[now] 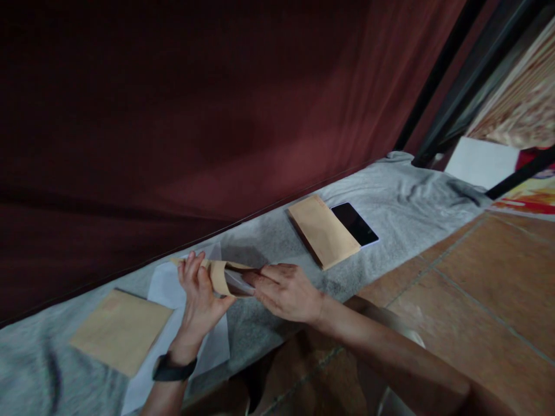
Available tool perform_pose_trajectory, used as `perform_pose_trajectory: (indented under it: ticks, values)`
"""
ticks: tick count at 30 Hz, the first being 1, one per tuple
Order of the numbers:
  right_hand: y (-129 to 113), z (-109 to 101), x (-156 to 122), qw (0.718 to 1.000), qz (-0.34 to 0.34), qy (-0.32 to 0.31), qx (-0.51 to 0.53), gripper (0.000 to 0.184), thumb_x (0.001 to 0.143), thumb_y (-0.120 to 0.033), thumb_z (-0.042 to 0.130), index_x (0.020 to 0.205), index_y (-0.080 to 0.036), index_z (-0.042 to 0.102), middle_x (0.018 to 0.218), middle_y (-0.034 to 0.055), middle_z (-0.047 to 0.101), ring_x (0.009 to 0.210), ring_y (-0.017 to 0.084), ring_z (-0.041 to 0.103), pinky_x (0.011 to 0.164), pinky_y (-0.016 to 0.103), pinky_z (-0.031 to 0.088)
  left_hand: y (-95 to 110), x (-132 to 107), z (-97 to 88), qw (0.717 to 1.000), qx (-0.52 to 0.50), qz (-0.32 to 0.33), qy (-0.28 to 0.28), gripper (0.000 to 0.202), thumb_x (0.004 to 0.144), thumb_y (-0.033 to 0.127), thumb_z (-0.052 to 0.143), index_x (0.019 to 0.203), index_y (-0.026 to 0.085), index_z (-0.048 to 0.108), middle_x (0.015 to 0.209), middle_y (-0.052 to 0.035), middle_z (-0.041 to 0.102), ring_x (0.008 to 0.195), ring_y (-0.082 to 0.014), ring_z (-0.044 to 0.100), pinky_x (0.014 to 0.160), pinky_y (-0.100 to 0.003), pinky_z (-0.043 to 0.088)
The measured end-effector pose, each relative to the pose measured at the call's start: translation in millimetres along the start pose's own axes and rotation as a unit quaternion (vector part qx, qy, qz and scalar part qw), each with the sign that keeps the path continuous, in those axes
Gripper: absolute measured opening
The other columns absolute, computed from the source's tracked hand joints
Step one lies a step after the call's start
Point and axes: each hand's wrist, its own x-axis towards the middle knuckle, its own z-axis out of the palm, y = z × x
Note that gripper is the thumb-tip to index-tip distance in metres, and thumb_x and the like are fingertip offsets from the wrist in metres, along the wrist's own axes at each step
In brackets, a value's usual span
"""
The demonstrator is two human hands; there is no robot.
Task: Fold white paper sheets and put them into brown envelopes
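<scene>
My left hand (pixel 199 294), with a dark band on its wrist, grips a brown paper envelope (pixel 220 278) from its left side. The envelope's mouth gapes towards the right. Inside the mouth shows a whitish folded paper (pixel 237 283), partly in the envelope. My right hand (pixel 288 292) has its fingers pinched together at the mouth, on the end of this paper; the fingertips are partly hidden. White sheets of paper (pixel 212 344) lie beneath my left hand and forearm.
Another brown envelope (pixel 124 329) lies left on the grey cloth (pixel 260 242). Further right, a stack of brown envelopes (pixel 323 231) lies against a black-screened phone (pixel 354 222). A dark red curtain (pixel 260 115) hangs behind; dark metal bars (pixel 437 75) stand right, above tiled floor (pixel 489 277).
</scene>
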Motion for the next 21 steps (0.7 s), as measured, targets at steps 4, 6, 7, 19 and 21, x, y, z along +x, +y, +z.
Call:
perform_pose_trajectory:
  ticks: [4,6,7,19,21]
  values:
    - [-3,4,2,0.999,0.012,0.002,-0.036,0.03,0.106,-0.03,0.041,0.116,-0.018,0.067,0.092,0.0051,0.066,0.082,0.018,0.061,0.075,0.032,0.047,6,2,0.0,1.0,-0.018,-0.013,-0.001,0.12,0.068,0.045,0.086,0.158,0.026,0.008,0.155,-0.0206,0.03,0.15,-0.0419,0.024,0.12,-0.069,0.016]
    - [-4,5,3,0.999,0.021,-0.008,-0.047,0.03,0.106,-0.032,0.043,0.115,-0.019,0.068,0.091,0.0053,0.064,0.082,0.018,0.058,0.076,0.034,0.045,9,3,0.2,1.0,-0.024,-0.013,-0.001,0.118,0.069,0.042,0.085,0.158,0.026,0.009,0.154,-0.0204,0.03,0.15,-0.0413,0.024,0.12,-0.069,0.015]
    - [-4,5,3,0.998,0.028,-0.011,-0.05,0.03,0.105,-0.033,0.044,0.113,-0.019,0.069,0.091,0.0055,0.064,0.083,0.019,0.058,0.077,0.035,0.044,10,4,0.3,1.0,-0.026,-0.012,0.0,0.118,0.069,0.042,0.085,0.158,0.025,0.01,0.154,-0.0204,0.031,0.15,-0.041,0.024,0.12,-0.068,0.015]
    - [-3,10,5,0.991,0.126,0.001,-0.042,0.034,0.106,-0.034,0.044,0.102,-0.018,0.074,0.13,0.0107,0.062,0.116,0.023,0.055,0.095,0.042,0.042,18,8,3.7,1.0,-0.019,0.009,-0.008,0.117,0.068,0.042,0.085,0.158,0.022,0.011,0.15,-0.0227,0.036,0.147,-0.042,0.03,0.118,-0.07,0.018]
    - [0,13,5,0.99,0.135,-0.001,-0.027,0.034,0.106,-0.032,0.044,0.101,-0.017,0.074,0.13,0.011,0.063,0.116,0.023,0.056,0.096,0.042,0.042,20,8,5.7,1.0,-0.014,0.02,-0.012,0.116,0.07,0.041,0.085,0.158,0.021,0.011,0.15,-0.0237,0.037,0.147,-0.0427,0.03,0.118,-0.07,0.02]
